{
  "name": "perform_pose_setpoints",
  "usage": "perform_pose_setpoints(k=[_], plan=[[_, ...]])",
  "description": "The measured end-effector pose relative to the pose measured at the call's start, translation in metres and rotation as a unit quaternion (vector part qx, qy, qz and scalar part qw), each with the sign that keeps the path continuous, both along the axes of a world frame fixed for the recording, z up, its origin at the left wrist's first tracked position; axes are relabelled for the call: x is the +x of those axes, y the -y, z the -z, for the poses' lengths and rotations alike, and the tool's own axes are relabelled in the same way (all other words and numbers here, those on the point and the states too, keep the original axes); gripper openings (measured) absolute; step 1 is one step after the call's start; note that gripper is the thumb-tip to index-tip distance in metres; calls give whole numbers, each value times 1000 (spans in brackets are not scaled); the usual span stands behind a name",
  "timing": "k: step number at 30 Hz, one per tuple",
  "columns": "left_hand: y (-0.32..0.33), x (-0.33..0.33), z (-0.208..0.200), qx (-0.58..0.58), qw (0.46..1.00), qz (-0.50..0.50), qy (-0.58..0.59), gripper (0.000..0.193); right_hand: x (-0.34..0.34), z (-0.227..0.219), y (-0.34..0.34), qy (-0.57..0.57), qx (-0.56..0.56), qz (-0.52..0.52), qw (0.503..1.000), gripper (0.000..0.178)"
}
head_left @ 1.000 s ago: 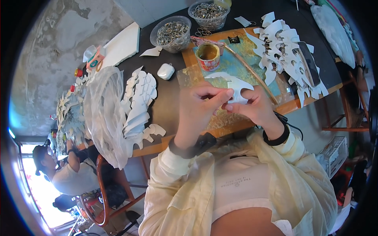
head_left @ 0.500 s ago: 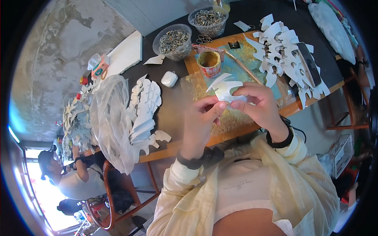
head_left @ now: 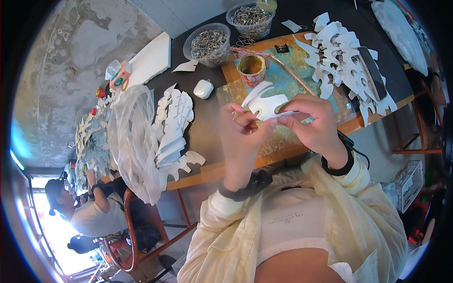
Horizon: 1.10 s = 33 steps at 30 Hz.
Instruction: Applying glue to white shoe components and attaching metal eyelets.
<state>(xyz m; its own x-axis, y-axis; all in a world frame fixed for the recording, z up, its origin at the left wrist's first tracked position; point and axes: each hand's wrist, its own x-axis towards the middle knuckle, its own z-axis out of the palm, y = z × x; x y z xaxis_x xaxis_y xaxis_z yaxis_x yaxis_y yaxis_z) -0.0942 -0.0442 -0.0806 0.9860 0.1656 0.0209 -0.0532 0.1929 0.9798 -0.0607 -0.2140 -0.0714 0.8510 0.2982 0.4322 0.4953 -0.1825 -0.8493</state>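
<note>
Both my hands hold one white, curved cut-out piece (head_left: 270,106) above the work board. My left hand (head_left: 243,137) pinches its left side near a notch, and a small gold-coloured ring-like thing shows at its fingers. My right hand (head_left: 314,123) grips the right edge, which is bent over between thumb and fingers. Just beyond the piece stands a cup of yellowish-brown paste (head_left: 252,70). A long brush (head_left: 295,74) lies to the right of the cup. The board (head_left: 283,137) under my hands is smeared with dried yellow residue.
Two clear tubs of metal rings or buckles (head_left: 207,45) stand at the back. White cut-outs lie in an overlapping stack (head_left: 174,127) on the left and a pile (head_left: 335,56) on the right, with a phone (head_left: 372,73) on it. A clear plastic bag (head_left: 134,141) and seated person (head_left: 96,212) are left.
The white piece has turned and tilted in my hands. My left fingers have shifted outward along it, and my right fingers now fold over its right edge.
</note>
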Motion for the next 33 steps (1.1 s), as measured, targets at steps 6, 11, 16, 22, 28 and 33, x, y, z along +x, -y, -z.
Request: perform_pose_setpoints(k=[6,11,16,22,28,33], plan=[[-1,2,-1,-103,992,49,-49,44,-2,2,1,17,9,-16,1000,13],[-4,3,7,-251,957,95,-105,41,-3,17,-5,-156,205,-118,959,14],[-8,3,3,-158,981,99,-56,40,-5,20,-5,-241,219,-116,938,18],[-2,-6,-2,-152,982,77,-85,52,-5,24,-8,-189,271,-92,939,19],[11,-19,-13,-57,996,-24,-67,68,-8,21,0,-149,166,-34,974,16],[13,-19,-6,-45,995,-66,-53,60,-9,18,-11,-117,179,-19,977,17]])
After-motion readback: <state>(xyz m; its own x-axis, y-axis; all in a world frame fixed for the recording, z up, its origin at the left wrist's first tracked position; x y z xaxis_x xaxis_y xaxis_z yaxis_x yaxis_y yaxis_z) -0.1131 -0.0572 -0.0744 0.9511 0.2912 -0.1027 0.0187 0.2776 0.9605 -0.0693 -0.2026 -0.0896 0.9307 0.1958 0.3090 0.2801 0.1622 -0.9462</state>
